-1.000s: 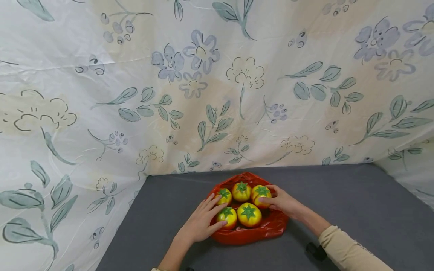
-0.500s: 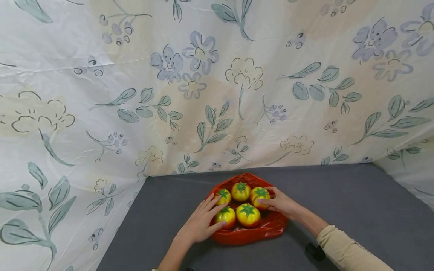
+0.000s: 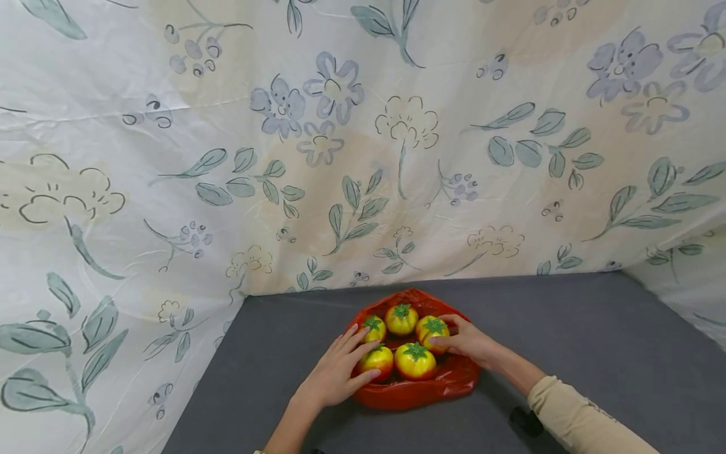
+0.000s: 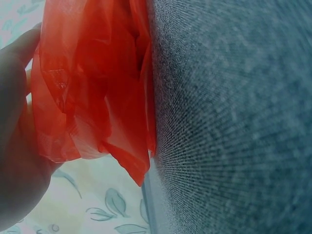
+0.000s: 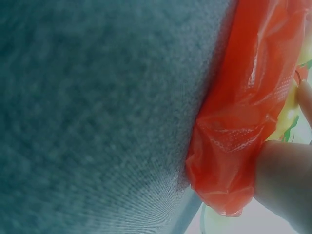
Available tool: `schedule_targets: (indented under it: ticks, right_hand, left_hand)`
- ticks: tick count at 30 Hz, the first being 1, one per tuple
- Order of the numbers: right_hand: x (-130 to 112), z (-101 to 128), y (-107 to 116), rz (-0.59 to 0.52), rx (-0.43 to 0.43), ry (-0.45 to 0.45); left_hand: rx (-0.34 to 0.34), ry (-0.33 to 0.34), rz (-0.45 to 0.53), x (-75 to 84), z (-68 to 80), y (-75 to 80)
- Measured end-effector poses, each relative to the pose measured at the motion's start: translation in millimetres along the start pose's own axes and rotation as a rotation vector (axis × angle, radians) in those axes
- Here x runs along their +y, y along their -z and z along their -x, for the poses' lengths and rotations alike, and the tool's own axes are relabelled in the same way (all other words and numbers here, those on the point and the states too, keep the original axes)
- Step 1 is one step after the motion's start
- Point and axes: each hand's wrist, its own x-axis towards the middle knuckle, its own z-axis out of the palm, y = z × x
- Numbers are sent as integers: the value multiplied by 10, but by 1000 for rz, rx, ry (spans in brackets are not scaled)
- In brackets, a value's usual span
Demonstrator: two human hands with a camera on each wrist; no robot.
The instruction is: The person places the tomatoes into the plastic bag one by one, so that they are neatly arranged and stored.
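A red plastic bag [image 3: 408, 396] lies spread open on the grey table, with several yellow-and-red toy tomatoes, each topped by a green star-shaped leaf, inside it. Over the bag's left rim my left hand [image 3: 334, 372] rests with spread fingers, touching the front-left tomato [image 3: 379, 364] and reaching the back-left tomato [image 3: 374, 331]. My right hand [image 3: 467, 342] holds the right tomato [image 3: 431, 329] between thumb and fingers. Between the hands sit the back tomato [image 3: 401, 320] and the front tomato [image 3: 415, 362]. In the left wrist view, the red bag [image 4: 92, 83] hides most of what the fingers touch.
A grey cloth-covered table [image 3: 578, 353] surrounds the bag. Behind it and at both sides hangs a floral curtain [image 3: 363, 157]. A small black object [image 3: 526, 421] is beside the right sleeve [image 3: 573, 413].
My right hand and the tomato in it have shifted slightly left and toward me. The front-left tomato has tilted a little, its leaf turning away from me. My left hand stays nearly still.
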Motion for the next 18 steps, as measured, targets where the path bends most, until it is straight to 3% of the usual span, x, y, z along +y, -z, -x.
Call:
schedule_targets:
  ticks: [9, 18]
  right_hand:
    - [11, -3, -11, 22, 5, 38]
    - [-7, 25, 8, 7, -13, 15]
  left_hand:
    - [6, 0, 2, 13, 9, 9]
    - [5, -2, 11, 11, 10, 7]
